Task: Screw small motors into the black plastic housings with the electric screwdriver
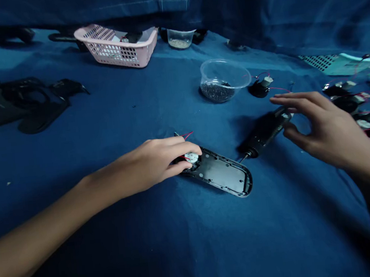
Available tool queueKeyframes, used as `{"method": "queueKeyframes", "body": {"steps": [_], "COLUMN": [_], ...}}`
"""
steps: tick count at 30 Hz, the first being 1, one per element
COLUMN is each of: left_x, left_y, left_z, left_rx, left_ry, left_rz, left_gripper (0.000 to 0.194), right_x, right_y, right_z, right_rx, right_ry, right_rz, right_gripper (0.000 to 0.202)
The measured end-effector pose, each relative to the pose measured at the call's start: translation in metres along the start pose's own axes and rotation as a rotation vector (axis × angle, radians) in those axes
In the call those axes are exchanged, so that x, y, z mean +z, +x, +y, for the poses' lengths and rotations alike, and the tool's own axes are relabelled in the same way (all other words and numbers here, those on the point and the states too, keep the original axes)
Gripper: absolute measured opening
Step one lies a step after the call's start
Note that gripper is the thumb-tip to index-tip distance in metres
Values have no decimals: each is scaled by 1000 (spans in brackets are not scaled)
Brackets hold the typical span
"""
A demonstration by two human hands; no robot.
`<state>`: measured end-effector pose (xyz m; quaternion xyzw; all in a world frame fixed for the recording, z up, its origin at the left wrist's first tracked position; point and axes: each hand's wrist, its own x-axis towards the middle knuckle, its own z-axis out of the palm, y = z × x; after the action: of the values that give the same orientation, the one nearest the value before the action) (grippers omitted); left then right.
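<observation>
My left hand (161, 161) has its thumb and fingers closed around a round white motor part (191, 157) with red wires. That part sits at the left end of a long black-rimmed housing (225, 174), which lies on the blue cloth with its inside facing up. My right hand (319, 128) is raised over the back end of a black electric screwdriver (264, 136), fingers apart, holding nothing. The screwdriver lies at a slant, its metal tip close to the housing's right edge.
Behind stand a clear bowl of dark screws (218, 91), a small clear tub (180, 40) and a pink basket (119, 53). Several motors with red wires (359, 102) lie at right, near a green basket (339, 64). Black parts (35, 101) lie at left.
</observation>
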<state>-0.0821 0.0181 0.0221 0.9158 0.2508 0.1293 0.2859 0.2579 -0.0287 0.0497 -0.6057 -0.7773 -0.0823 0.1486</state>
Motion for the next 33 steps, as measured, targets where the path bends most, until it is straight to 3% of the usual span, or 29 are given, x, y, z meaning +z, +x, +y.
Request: {"method": "queueKeyframes", "body": {"steps": [3, 6, 10, 16, 29, 33], "left_x": [-14, -32, -45, -45, -47, -45], "left_y": [-7, -17, -26, -26, -25, -24], "left_z": [-3, -5, -6, -6, -1, -3], "left_rx": [3, -88, -181, -169, -185, -191], "left_ry": [-14, -4, 28, 39, 23, 45], "left_rz": [-61, -138, -192, -194, -211, -179], "left_gripper": [27, 32, 32, 28, 27, 24], "right_x": [14, 25, 23, 15, 23, 26], "right_y": [-2, -8, -14, -14, -14, -13], "right_z": [37, 49, 43, 44, 59, 64], "right_rx": [-57, -83, -31, -22, -99, -97], "right_ry": [-49, -84, -57, -25, -35, -34], "right_rz": [-204, -227, -207, -177, -149, -195], "right_gripper": [60, 59, 57, 41, 45, 58]}}
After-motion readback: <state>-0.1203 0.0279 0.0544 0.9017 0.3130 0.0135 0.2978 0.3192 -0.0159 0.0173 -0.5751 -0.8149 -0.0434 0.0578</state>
